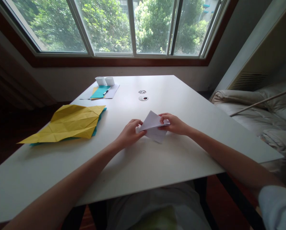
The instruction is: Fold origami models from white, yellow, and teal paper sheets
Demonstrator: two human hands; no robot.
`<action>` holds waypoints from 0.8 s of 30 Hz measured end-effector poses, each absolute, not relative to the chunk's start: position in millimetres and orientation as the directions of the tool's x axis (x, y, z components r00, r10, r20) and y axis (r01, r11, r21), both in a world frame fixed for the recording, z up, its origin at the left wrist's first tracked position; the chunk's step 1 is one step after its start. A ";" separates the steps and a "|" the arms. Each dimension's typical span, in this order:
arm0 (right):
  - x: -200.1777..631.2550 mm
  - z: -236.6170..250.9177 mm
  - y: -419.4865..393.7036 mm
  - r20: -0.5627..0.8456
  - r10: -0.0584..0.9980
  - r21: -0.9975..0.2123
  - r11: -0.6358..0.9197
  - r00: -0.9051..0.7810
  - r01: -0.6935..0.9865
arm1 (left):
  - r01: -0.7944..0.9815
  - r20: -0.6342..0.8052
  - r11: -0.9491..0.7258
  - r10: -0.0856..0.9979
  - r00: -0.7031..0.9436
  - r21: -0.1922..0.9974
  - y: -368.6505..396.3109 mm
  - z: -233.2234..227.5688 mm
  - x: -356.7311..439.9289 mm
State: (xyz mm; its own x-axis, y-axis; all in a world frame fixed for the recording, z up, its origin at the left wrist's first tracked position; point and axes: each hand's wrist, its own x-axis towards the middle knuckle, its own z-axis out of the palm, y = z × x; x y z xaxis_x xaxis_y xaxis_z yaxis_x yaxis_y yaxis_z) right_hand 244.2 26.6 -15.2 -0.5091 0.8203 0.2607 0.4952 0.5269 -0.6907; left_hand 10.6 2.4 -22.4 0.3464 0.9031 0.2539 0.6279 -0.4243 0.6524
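Note:
A folded sheet of white paper (pixel 152 120) is held between both hands, just above the table. Its upper part comes to a point away from me, and a lower flap hangs toward me. My left hand (pixel 131 132) pinches the paper's left corner, thumb in front. On the right side, my right hand (pixel 173 124) grips the folded edge with thumb and curled fingers. Both hands are closed on the paper; some fingertips are hidden behind it.
The white table (pixel 138 172) carries creased yellow paper (pixel 73 123) over teal paper at left. Farther back are two white paper boxes (pixel 100 80), a teal sheet (pixel 100 92), a pen (pixel 107 91) and two round pieces (pixel 143 98). A sofa (pixel 243 103) stands at right.

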 end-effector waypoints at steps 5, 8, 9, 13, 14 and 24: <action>243.6 -13.6 27.6 0.178 0.845 -0.850 0.391 -0.504 0.354 | 0.262 0.206 -0.311 0.909 0.362 0.914 2.3 -20.1 12.8; 242.8 -13.3 26.6 0.124 0.847 -0.930 0.280 -0.517 0.236 | 0.113 0.225 -0.279 0.910 0.349 0.954 0.4 -17.5 15.0; 242.7 -12.9 26.0 0.125 0.847 -0.944 0.263 -0.517 0.202 | 0.083 0.226 -0.269 0.914 0.338 0.960 0.0 -16.6 15.3; 243.6 -11.1 25.1 0.108 0.874 -0.969 0.199 -0.474 0.146 | 0.032 0.211 -0.226 0.945 0.249 0.974 0.0 -12.9 14.8; 243.9 -11.0 25.6 0.091 0.876 -0.973 0.179 -0.473 0.144 | 0.028 0.197 -0.209 0.954 0.228 0.978 0.2 -12.1 14.4; 243.8 -11.7 24.6 0.107 0.826 -0.958 0.234 -0.553 0.164 | 0.142 0.280 -0.318 0.931 0.236 0.937 8.8 -11.6 4.6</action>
